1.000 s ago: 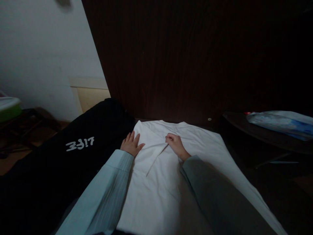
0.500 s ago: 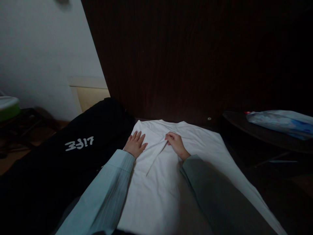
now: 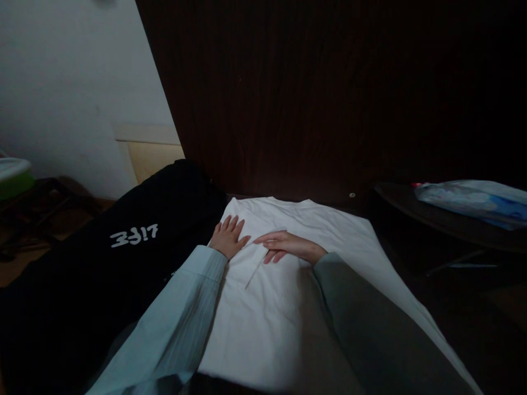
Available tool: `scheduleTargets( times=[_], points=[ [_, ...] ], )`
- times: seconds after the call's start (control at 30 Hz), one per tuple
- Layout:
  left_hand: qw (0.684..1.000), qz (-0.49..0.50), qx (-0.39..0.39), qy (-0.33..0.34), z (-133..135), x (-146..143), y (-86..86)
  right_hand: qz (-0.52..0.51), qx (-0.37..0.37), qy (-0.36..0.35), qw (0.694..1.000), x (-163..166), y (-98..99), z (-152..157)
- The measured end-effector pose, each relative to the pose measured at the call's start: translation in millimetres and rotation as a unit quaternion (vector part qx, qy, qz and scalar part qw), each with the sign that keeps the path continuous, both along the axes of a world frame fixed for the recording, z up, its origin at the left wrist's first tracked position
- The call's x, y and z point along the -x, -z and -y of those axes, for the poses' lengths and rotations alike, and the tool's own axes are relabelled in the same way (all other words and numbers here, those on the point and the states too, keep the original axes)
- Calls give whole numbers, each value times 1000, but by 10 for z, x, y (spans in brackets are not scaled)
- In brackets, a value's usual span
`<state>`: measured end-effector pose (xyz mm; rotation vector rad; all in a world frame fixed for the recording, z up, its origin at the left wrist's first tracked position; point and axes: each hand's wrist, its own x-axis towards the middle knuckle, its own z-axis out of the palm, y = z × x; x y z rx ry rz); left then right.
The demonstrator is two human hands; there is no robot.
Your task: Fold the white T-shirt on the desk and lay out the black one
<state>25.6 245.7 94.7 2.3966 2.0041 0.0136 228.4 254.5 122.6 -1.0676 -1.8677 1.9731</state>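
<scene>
A white garment (image 3: 321, 230) lies spread flat on a dark surface in front of me. My left hand (image 3: 229, 237) rests palm down on its left part, fingers stretched out and a little apart. My right hand (image 3: 284, 246) lies flat on the cloth just to the right, fingers extended and pointing left towards the left hand. A raised crease (image 3: 256, 267) in the fabric runs diagonally below the right fingertips. Neither hand grips anything. Both forearms wear long sleeves, light blue on the left and grey on the right.
A black garment with white lettering (image 3: 134, 237) lies to the left of the white one. A dark wooden panel (image 3: 308, 99) stands behind. At the right, a dark round table (image 3: 444, 219) bears a blue-white plastic package (image 3: 473, 200). A green-and-white container (image 3: 12, 175) sits far left.
My right hand has gone from a pinch on the fold to lying flat, and slid left and slightly nearer. My left hand has shifted a little to the right.
</scene>
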Motion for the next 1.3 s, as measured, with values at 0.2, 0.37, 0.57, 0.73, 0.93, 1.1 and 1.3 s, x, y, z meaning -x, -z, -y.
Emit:
scheduleTargets(
  times=[0.2,0.37,0.57,0.73,0.93,1.1,1.3],
  points=[
    [1000,5,-9,7,8,11,0,-51,86,-165,981,123,38,149],
    [1000,11,-9,12,13,12,6,-100,150,-243,953,90,151,100],
    [1000,10,-2,-1,20,65,-18,-112,156,-246,950,61,178,90],
    [1000,-10,-13,-1,48,43,-3,-116,162,-242,950,70,168,100],
    [997,-15,-81,-4,41,-16,132,-111,166,-250,947,71,134,110],
    [993,-15,-113,2,32,-1,203,-59,161,-270,948,142,13,174],
    [997,-18,-78,-1,37,-11,175,-108,-91,35,989,383,115,190]
  ],
)
